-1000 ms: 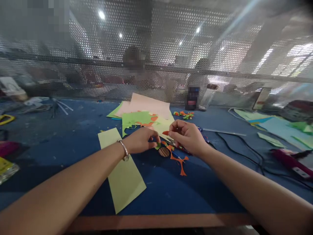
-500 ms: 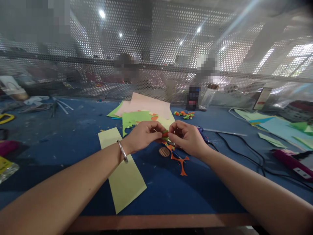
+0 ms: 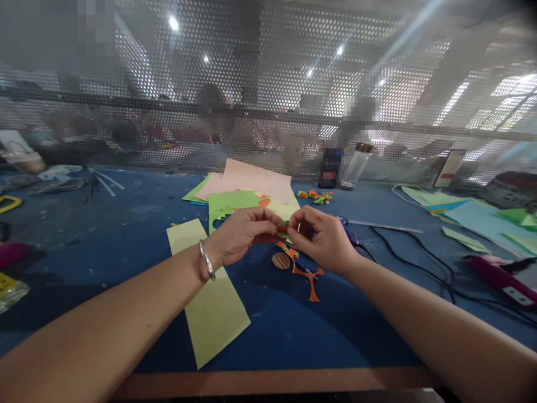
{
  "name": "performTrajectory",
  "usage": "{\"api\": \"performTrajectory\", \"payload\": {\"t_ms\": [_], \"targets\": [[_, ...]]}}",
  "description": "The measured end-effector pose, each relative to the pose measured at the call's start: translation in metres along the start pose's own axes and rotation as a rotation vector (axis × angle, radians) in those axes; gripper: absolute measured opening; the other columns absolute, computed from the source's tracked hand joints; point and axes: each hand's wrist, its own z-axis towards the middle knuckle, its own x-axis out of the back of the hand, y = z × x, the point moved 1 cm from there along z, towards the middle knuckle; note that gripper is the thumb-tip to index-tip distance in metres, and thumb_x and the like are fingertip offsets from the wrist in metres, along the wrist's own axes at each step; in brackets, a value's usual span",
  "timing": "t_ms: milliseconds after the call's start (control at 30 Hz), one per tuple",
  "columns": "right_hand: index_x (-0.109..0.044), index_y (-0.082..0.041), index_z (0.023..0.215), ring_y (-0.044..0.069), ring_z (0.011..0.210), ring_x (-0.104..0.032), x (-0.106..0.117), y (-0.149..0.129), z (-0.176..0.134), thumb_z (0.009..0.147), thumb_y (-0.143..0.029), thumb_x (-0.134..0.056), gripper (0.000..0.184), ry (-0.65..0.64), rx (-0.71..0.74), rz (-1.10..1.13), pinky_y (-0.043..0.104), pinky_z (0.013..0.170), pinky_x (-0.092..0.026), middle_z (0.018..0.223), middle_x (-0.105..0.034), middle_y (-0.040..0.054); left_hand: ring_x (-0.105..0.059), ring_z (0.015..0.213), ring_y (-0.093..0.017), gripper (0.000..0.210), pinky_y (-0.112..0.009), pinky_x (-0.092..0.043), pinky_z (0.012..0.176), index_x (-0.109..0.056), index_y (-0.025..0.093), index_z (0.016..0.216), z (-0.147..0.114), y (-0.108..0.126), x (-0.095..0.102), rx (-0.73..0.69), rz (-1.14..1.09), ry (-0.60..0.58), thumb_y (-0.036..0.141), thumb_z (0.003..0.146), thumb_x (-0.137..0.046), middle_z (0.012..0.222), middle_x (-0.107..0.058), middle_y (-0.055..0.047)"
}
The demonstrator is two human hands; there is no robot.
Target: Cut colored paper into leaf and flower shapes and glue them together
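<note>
Between my two hands is a small green and orange paper piece (image 3: 284, 228), partly covered by fingers. My left hand (image 3: 248, 232), with a silver bangle at the wrist, pinches its left side. On its right side, the thumb and fingertips of my right hand (image 3: 319, 235) close on it. Just below lie a round wood-grained disc (image 3: 281, 260) and a cut orange paper scrap (image 3: 309, 275). A pale yellow-green paper strip (image 3: 213, 313) rests under my left wrist. Green paper with cut-out holes (image 3: 218, 206) sits behind my left hand.
Pale pink sheets (image 3: 251, 178) lie at the back, near small orange and green paper bits (image 3: 321, 197). A metal ruler (image 3: 390, 226) and black cables (image 3: 419, 263) are to the right. Coloured papers (image 3: 474, 215) spread farther right. A perforated metal screen (image 3: 268, 73) borders the table.
The paper piece between my fingertips has turned slightly, with more of its green showing around the orange. Both hands keep nearly the same place.
</note>
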Motion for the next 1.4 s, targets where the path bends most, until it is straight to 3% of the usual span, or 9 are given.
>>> {"api": "performTrajectory", "payload": {"t_ms": [467, 1100, 1400], "targets": [[-0.061, -0.019, 0.090, 0.008, 0.053, -0.051, 0.000, 0.000, 0.000, 0.087, -0.023, -0.063, 0.005, -0.032, -0.058, 0.024, 0.023, 0.052, -0.041, 0.072, -0.061, -0.0017, -0.067, 0.074, -0.012, 0.008, -0.027, -0.056, 0.075, -0.072, 0.015, 0.081, 0.001, 0.000, -0.001, -0.124, 0.124, 0.133, 0.014, 0.073, -0.076, 0.081, -0.070, -0.001], [-0.060, -0.021, 0.090, 0.010, 0.051, -0.052, 0.000, 0.007, -0.001, 0.089, -0.031, -0.064, 0.011, -0.017, -0.169, 0.204, 0.025, 0.048, -0.039, 0.072, -0.059, -0.0010, -0.064, 0.074, -0.012, 0.009, -0.027, -0.053, 0.071, -0.071, 0.015, 0.084, 0.002, 0.002, 0.001, -0.326, 0.244, 0.049, 0.018, 0.076, -0.075, 0.079, -0.069, -0.001], [-0.058, -0.020, 0.080, 0.010, 0.055, -0.047, 0.001, 0.002, 0.000, 0.086, -0.026, -0.063, 0.010, 0.016, -0.125, 0.100, 0.024, 0.050, -0.037, 0.070, -0.056, -0.0014, -0.065, 0.079, -0.014, 0.008, -0.028, -0.054, 0.077, -0.070, 0.016, 0.085, -0.004, 0.003, -0.009, -0.287, 0.236, 0.034, 0.022, 0.080, -0.073, 0.083, -0.068, -0.002]]}}
